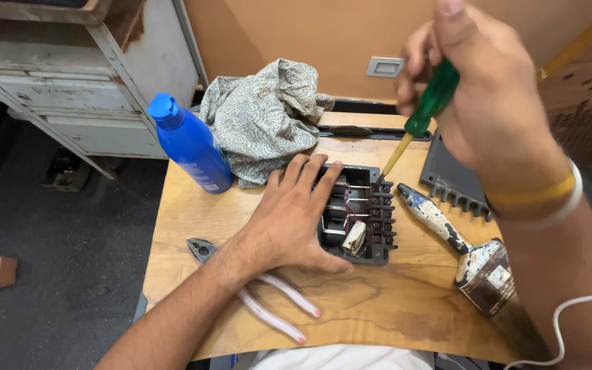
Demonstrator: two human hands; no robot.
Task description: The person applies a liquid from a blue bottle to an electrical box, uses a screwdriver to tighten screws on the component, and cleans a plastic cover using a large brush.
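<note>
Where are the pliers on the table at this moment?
In the head view, the pliers lie on the wooden table near its front left edge, partly under the left hand's forearm, below the blue bottle.

1. Pliers [255, 291] partly hidden under left forearm; only nose and handle ends visible.
2. Right hand [481, 103] cut off at top edge.
3. Device box [361, 219] half covered by left hand [292, 219].

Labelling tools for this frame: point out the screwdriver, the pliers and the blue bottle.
screwdriver [433, 99], head view, on the green handle.
pliers [203, 248], head view, on the metal head by the left forearm.
blue bottle [193, 147], head view, mid-body.
</note>
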